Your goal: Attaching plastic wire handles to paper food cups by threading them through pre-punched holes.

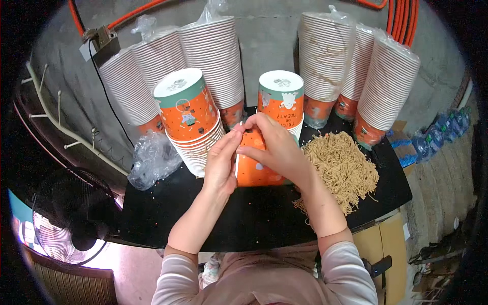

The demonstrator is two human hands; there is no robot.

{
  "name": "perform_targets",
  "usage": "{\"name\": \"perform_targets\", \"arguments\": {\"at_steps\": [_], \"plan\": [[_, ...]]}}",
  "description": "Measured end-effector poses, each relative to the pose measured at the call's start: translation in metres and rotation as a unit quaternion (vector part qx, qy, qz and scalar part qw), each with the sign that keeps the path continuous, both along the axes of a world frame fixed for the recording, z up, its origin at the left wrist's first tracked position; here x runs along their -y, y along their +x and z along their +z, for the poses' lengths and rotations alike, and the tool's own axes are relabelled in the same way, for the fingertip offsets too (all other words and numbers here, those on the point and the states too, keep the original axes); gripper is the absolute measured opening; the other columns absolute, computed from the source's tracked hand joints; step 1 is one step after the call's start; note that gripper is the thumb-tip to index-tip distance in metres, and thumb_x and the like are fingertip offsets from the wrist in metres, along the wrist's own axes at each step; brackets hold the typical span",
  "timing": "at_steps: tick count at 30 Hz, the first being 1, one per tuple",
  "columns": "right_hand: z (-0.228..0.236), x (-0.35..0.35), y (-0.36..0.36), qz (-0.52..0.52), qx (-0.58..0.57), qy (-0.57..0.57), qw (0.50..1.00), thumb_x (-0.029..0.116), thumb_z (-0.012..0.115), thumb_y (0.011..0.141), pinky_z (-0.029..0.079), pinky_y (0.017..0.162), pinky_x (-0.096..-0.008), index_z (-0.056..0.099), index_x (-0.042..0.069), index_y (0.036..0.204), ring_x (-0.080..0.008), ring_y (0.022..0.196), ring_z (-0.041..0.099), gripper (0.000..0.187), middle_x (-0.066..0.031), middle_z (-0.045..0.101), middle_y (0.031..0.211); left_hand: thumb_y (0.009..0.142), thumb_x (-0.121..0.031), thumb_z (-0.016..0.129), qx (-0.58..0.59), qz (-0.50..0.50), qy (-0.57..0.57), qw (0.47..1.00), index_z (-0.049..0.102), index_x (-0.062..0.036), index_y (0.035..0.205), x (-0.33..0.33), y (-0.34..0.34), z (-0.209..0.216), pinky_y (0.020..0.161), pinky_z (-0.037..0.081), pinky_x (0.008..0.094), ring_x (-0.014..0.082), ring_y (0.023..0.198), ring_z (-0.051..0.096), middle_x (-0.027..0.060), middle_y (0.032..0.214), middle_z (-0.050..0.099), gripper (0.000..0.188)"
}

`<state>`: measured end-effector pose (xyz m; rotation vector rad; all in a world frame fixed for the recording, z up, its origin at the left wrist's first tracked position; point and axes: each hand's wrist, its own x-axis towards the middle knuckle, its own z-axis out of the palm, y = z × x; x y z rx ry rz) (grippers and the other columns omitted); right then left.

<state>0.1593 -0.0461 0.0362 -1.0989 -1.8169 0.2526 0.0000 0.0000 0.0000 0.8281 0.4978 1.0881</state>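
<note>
An orange paper bucket [256, 170] lies on its side between my hands, with its white rim to the left. My left hand [221, 162] is closed at that rim, thumb and fingertips pinched together at its upper part. From the right, my right hand [277, 145] reaches over the bucket, its thumb against the orange wall and its bent forefinger meeting the left fingertips. Whatever small thing may be between the fingertips is hidden. Just right of my right forearm, a heap of tan cords [341, 170] covers part of the black table [229, 223].
Behind my hands stand two upside-down bucket stacks, a left one [188, 114] with tan cords on its rims and a right one [281, 94]. Tall plastic-wrapped stacks [211, 56] line the grey wall. Crumpled clear plastic [152, 160] lies left; a fan [71, 218] stands lower left.
</note>
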Motion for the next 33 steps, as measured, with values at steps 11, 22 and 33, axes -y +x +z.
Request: {"name": "perform_targets", "arguments": {"at_steps": [11, 22, 33], "plan": [[-0.019, -0.022, -0.015, 0.06, -0.255, -0.127, 0.957, 0.004, 0.072, 0.092, 0.048, 0.054, -0.0183, 0.059, 0.001, 0.099, -0.0031, 0.076, 0.059, 0.015, -0.003, 0.065, 0.092, 0.105, -0.017, 0.057, 0.0, 0.053, -0.025, 0.998, 0.06, -0.0009, 0.133, 0.01, 0.001, 0.009, 0.094, 0.057, 0.0291, 0.0145, 0.117, 0.063, 0.0082, 0.128, 0.065, 0.032], [-0.018, -0.023, -0.014, 0.103, -0.362, -0.151, 0.914, 0.008, 0.067, 0.096, 0.044, 0.048, -0.0167, 0.064, 0.004, 0.1, 0.0006, 0.066, 0.054, 0.006, 0.0043, 0.063, 0.083, 0.107, -0.04, 0.051, 0.014, -0.044, -0.017, 0.999, 0.034, -0.0092, 0.157, 0.019, -0.009, 0.022, 0.084, 0.059, 0.0278, 0.0187, 0.132, 0.054, 0.0083, 0.15, 0.045, 0.061], [-0.023, -0.023, -0.011, 0.014, -0.193, -0.109, 0.975, 0.011, 0.074, 0.092, 0.033, 0.047, -0.0194, 0.073, 0.003, 0.1, 0.001, 0.056, 0.044, 0.011, 0.0089, 0.052, 0.065, 0.108, -0.046, 0.045, -0.048, -0.064, 0.031, 0.996, 0.026, -0.018, 0.162, 0.014, -0.007, 0.014, 0.068, 0.051, 0.0196, 0.0116, 0.124, 0.057, 0.007, 0.146, 0.051, 0.064]]}}
